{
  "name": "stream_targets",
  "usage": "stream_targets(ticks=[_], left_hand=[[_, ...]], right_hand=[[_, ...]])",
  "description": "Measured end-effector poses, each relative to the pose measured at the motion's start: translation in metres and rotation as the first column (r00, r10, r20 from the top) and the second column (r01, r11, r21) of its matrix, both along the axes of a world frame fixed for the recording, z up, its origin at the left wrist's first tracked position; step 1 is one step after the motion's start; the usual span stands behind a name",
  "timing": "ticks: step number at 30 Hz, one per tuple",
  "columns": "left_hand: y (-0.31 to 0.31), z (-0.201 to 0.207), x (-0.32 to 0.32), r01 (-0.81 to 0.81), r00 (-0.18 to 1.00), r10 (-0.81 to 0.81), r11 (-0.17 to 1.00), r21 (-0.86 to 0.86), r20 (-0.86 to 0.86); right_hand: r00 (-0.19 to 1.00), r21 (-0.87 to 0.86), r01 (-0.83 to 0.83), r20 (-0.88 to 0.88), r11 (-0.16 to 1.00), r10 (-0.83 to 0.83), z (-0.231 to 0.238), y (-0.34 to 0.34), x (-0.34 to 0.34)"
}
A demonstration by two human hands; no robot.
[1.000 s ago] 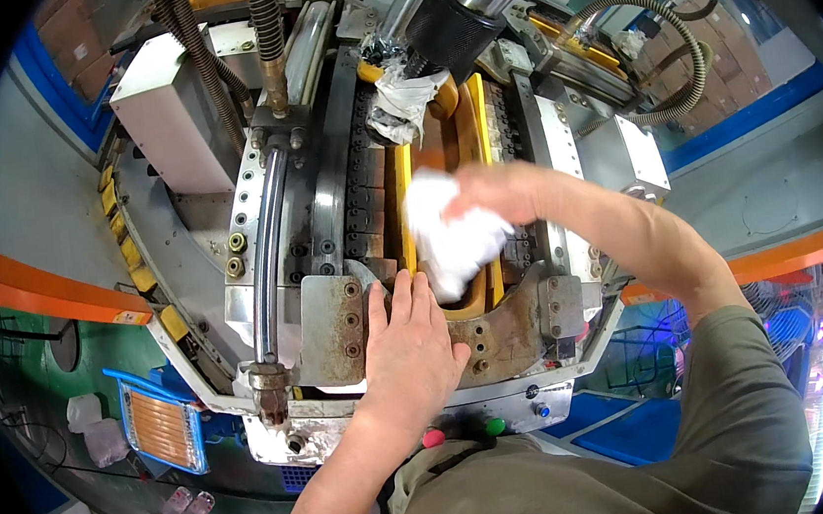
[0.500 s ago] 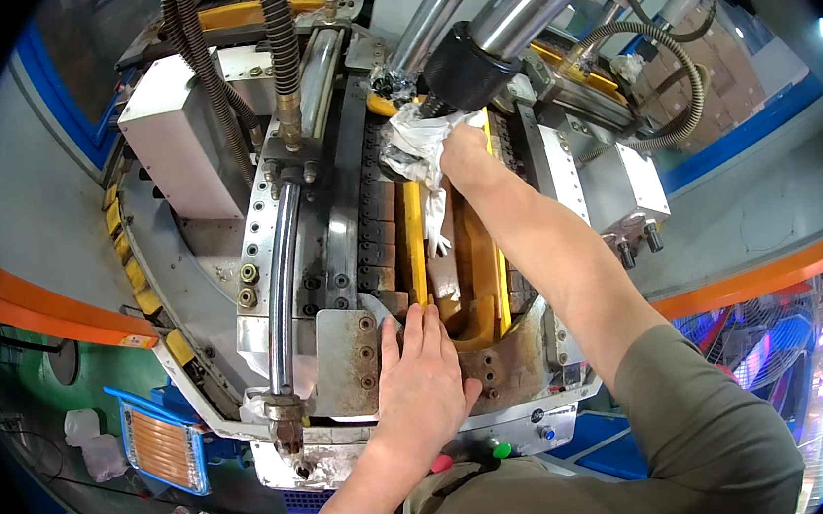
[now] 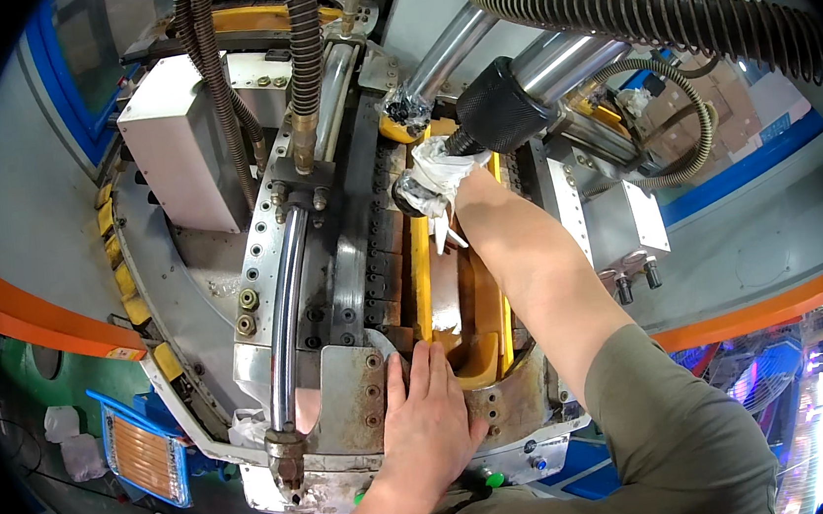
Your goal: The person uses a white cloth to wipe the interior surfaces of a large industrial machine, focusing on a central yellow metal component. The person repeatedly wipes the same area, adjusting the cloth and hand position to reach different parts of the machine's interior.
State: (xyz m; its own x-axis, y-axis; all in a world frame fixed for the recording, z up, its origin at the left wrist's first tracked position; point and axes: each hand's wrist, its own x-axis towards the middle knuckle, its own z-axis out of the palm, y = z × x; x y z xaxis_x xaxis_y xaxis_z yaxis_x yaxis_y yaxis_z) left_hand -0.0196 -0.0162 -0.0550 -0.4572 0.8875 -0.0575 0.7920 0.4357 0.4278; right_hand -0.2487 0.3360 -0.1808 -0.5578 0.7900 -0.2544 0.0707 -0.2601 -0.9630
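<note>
My right hand [image 3: 468, 174] reaches far into the machine and is closed on a bunched white cloth [image 3: 436, 177]. The cloth lies just below a black knurled cylinder [image 3: 506, 104], around a dark rounded part. Thin finger-like ends of it hang over a yellow trough [image 3: 482, 359]. Most of my right fingers are hidden in the folds. My left hand [image 3: 428, 409] lies flat on the near end of the machine, fingers stretched out. Its fingertips touch the edge by the trough's left yellow rail [image 3: 422, 286], beside a worn metal plate [image 3: 346, 402]. It holds nothing.
A polished rod [image 3: 291, 318] runs along the left side. Thick ribbed hoses [image 3: 666, 19] cross above and at the right. A white box [image 3: 185, 145] stands left, another [image 3: 627, 226] right. Orange rails [image 3: 45, 312] border both sides. A blue-framed rack [image 3: 147, 446] sits lower left.
The view has shifted, so the machine sits lower in the picture. My right hand still holds the cloth, whose hanging ends have swung and spread. My left hand stays flat at the near edge.
</note>
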Motion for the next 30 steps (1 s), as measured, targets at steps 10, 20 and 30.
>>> stream_targets(ticks=[10, 20, 30], left_hand=[[0.001, 0.005, 0.000, 0.052, 0.999, -0.052, 0.999, 0.004, 0.003], [0.002, 0.003, 0.000, 0.026, 0.999, -0.028, 0.999, -0.032, -0.034], [0.002, 0.008, 0.000, 0.033, 0.999, -0.033, 0.999, -0.016, 0.005]], right_hand=[[0.975, 0.185, -0.205, -0.042, 0.961, 0.217, -0.005, 0.001, 0.004], [0.997, -0.047, 0.027, 0.079, 0.999, -0.023, 0.009, -0.032, 0.040], [1.000, -0.089, 0.012, -0.005, 0.996, -0.012, 0.009, -0.004, 0.013]])
